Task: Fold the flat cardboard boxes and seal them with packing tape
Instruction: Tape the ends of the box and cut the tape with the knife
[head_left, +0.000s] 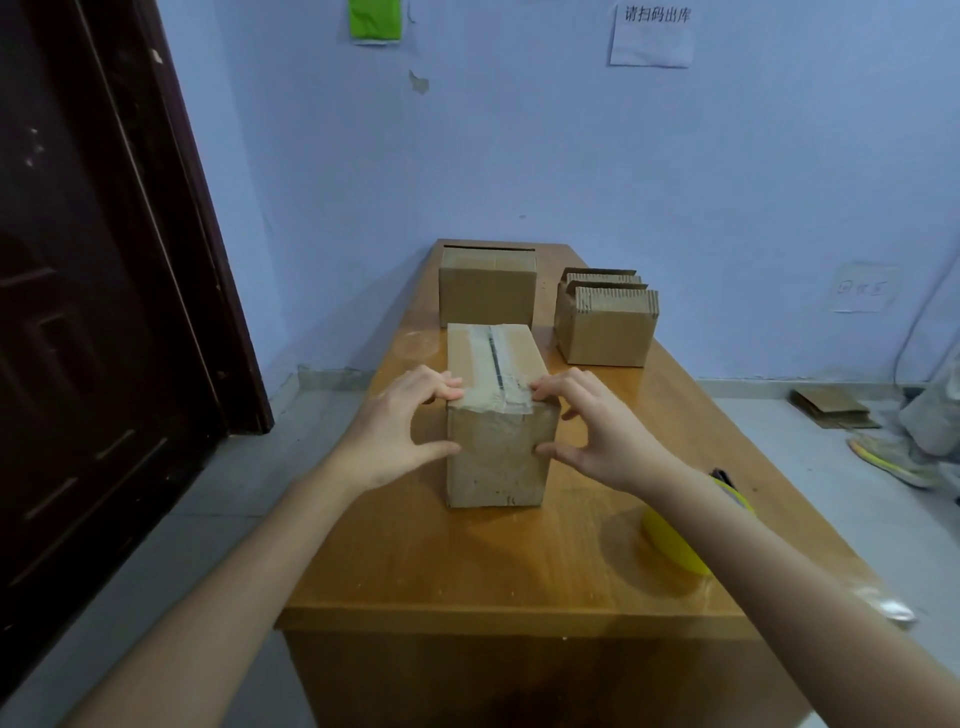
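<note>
A folded cardboard box (496, 457) stands in the middle of the wooden table (467, 561), its top seam covered by clear packing tape (498, 364). My left hand (402, 428) grips the box's near left corner, fingers curled on the top edge and thumb on the front face. My right hand (592, 426) grips the near right corner the same way. A yellow tape dispenser (675, 540) lies on the table right of the box, partly hidden by my right forearm.
Another closed box (485, 291) stands at the table's far end. A stack of flat cardboard boxes (605, 322) stands at the far right. A dark door (104, 260) is on the left. Flat cardboard (831, 408) and shoes (893, 460) lie on the floor to the right.
</note>
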